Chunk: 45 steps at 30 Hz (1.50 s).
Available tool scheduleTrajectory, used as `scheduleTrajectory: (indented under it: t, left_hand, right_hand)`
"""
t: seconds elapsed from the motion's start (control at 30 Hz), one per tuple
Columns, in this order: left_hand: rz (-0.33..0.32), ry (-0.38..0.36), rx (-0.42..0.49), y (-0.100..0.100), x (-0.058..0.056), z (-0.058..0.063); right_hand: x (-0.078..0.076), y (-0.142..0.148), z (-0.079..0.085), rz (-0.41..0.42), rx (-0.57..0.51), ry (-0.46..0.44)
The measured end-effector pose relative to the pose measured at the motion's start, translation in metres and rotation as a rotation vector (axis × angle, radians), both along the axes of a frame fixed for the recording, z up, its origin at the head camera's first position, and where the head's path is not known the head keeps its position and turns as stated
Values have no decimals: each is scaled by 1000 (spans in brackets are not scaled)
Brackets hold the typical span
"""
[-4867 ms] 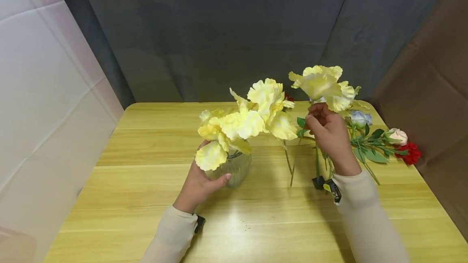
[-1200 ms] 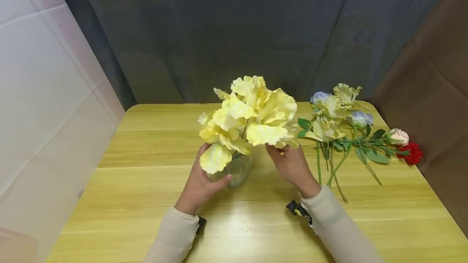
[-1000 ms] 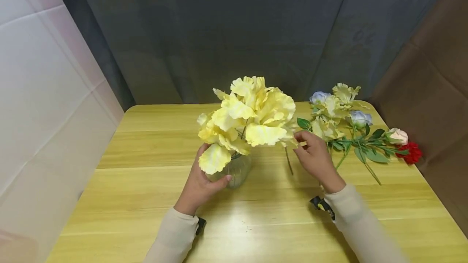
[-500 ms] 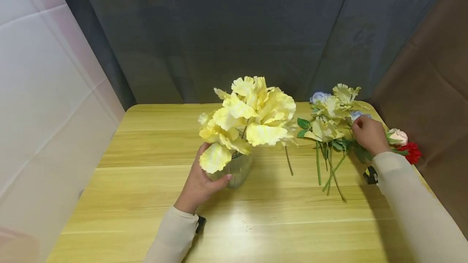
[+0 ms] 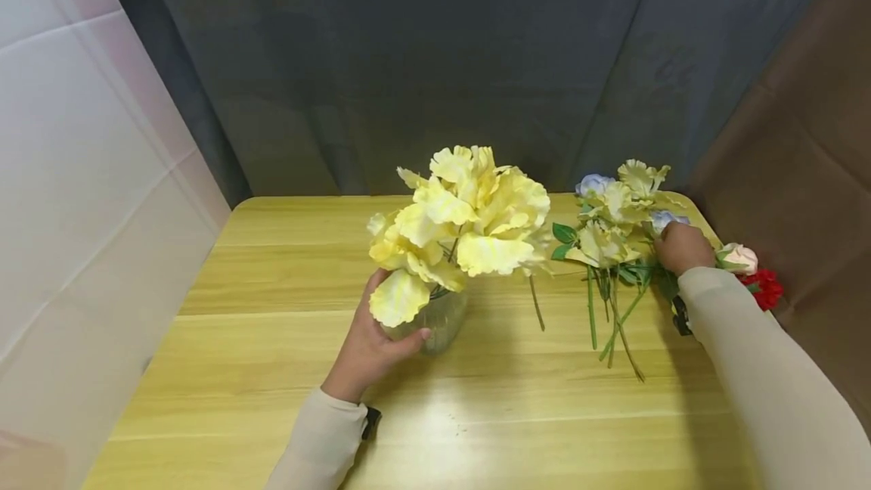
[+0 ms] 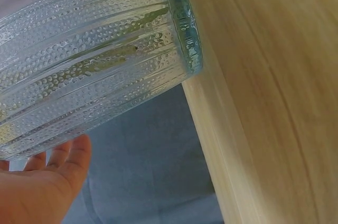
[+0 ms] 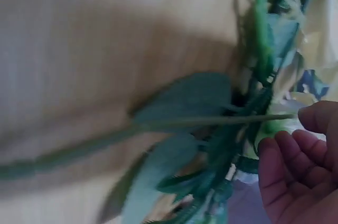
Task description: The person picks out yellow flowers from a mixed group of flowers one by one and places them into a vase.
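Observation:
In the head view, my left hand (image 5: 370,339) grips a clear glass vase (image 5: 445,324), thumb in front and fingers around the far side. The left wrist view shows the vase's dimpled, ribbed glass (image 6: 95,60) with stems inside. Large ruffled yellow flowers (image 5: 449,210) stand in it. At the right of the table, my right hand (image 5: 683,248) is at a pale blue rose (image 5: 665,219) in a flower pile. Up close, its thumb and curled fingers (image 7: 285,182) are at the end of a slim green stem (image 7: 211,121) that they appear to pinch.
Paler yellow flowers (image 5: 602,244) and another blue rose (image 5: 594,184) lie in the pile, stems towards me. A pink rose (image 5: 740,258) and a red flower (image 5: 767,289) lie at the table's right edge. A brown stem (image 5: 537,301) lies right of the vase.
My right hand has let go of a yellow flower beside the vase and moved right to the blue rose in the pile. The left hand stays on the vase.

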<state>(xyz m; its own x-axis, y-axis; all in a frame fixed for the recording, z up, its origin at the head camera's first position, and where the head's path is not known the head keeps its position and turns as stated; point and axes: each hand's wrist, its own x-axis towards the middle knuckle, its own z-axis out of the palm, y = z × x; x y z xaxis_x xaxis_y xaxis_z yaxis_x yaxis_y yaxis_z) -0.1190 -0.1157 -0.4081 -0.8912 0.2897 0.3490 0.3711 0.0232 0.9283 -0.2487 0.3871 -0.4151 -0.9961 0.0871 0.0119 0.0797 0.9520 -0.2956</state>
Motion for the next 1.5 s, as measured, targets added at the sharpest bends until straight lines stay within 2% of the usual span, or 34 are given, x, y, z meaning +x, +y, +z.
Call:
scheduleTrajectory:
  t: [0.1,0.17,0.23,0.37,0.5,0.67,0.9,1.07,1.27,1.5]
  left_hand:
    - [-3,-3,-5,1,3,6]
    - [-1,0,-14,2,6,14]
    - [3,3,-22,2,7,17]
    - [-1,4,-22,2,7,17]
    - [-12,-10,4,2,5,12]
    - [-8,4,13,2,3,8]
    - [-4,2,-1,5,5,14]
    - [4,-27,-11,5,8,16]
    - [8,-36,2,3,7,9]
    - [23,-9,-5,0,-4,-14]
  right_hand:
    - [2,3,-7,-3,9,-14]
    - [3,3,-10,0,-16,-29]
    - [4,3,-12,17,-44,-51]
    - [4,3,-11,37,-77,-92]
    - [1,3,-7,33,-100,-60]
    - [0,-4,8,-4,-160,0]
    - [7,-14,39,5,-282,-5]
    - [14,-21,51,10,-363,-12]
    - [26,-35,60,-28,-545,-18]
    - [43,-59,69,-19,-759,77]
